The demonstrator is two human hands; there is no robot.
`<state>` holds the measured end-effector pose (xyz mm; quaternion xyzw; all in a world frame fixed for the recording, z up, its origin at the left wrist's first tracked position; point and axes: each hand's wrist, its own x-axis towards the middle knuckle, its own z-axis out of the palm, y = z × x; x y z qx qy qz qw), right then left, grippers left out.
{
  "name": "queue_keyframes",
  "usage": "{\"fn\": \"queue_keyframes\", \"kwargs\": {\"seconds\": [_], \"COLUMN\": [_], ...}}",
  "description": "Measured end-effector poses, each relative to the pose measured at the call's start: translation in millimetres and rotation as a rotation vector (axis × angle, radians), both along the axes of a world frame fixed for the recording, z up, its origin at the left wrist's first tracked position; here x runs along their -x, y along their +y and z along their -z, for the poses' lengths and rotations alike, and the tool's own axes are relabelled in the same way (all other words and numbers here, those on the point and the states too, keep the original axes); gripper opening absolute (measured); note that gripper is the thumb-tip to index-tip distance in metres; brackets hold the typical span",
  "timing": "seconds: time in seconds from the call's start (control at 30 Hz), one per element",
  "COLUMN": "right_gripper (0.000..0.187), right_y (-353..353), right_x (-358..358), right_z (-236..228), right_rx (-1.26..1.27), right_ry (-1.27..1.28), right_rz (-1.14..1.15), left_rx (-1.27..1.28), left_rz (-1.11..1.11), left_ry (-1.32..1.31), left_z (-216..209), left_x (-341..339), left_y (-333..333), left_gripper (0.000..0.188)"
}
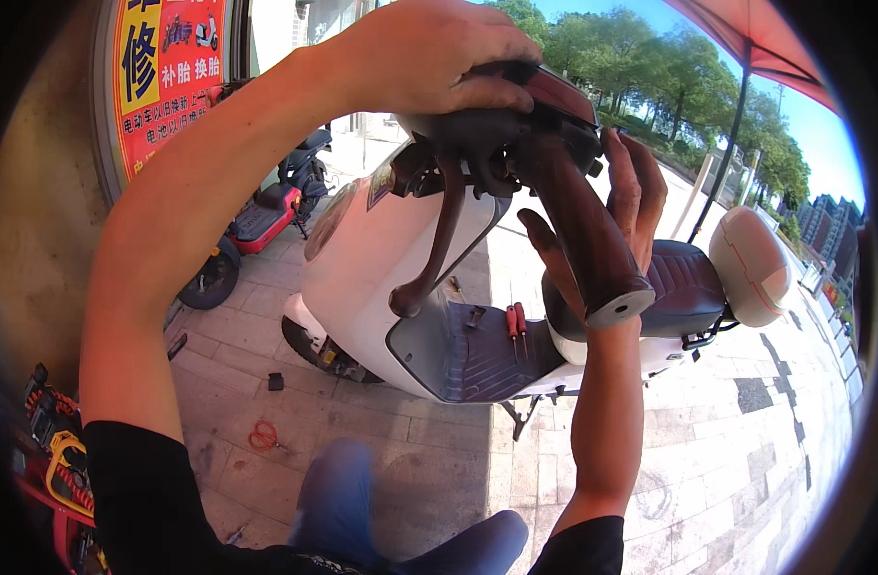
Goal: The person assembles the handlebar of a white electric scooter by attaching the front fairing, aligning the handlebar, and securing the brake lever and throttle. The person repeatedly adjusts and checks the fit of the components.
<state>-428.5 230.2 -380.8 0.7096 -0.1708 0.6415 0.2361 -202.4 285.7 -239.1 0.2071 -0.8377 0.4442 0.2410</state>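
A white electric scooter point(353, 249) stands before me, its handlebar raised close to the camera. My left hand point(449, 57) reaches over the top of the dark handlebar cover point(559, 96) and is closed on its upper edge. Behind the brown handlebar grip point(592, 225) is my right hand point(631, 192), its thumb on one side of the grip and its long fingers stretched up on the other. The palm is partly hidden by the grip. A brake lever point(441, 230) hangs down beside it. Two red-handled screwdrivers point(517, 321) lie on the scooter's footboard point(492, 369).
A black seat point(674, 283) and a white rear box point(749, 259) extend to the right. On the paving lie a coiled orange cord point(264, 436) and a small black piece point(276, 381). A red scooter point(266, 216) is parked at left. Yellow-and-red equipment point(67, 465) stands lower left.
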Motion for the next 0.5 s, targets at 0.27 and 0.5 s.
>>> {"fn": "queue_keyframes", "kwargs": {"seconds": [0.27, 0.5], "right_gripper": [0.059, 0.053], "right_y": [1.2, 1.6], "right_x": [-1.8, -2.8], "right_z": [-11.2, -19.3], "right_rx": [0.157, 0.267], "right_ry": [0.155, 0.224], "right_rz": [0.215, 0.344], "left_rx": [0.130, 0.074], "left_rz": [-0.095, -0.126], "left_ry": [0.007, -0.017], "left_z": [6.5, 2.1], "left_x": [0.5, 2.4], "left_y": [-7.5, -7.7], "left_gripper": [0.033, 0.033]}}
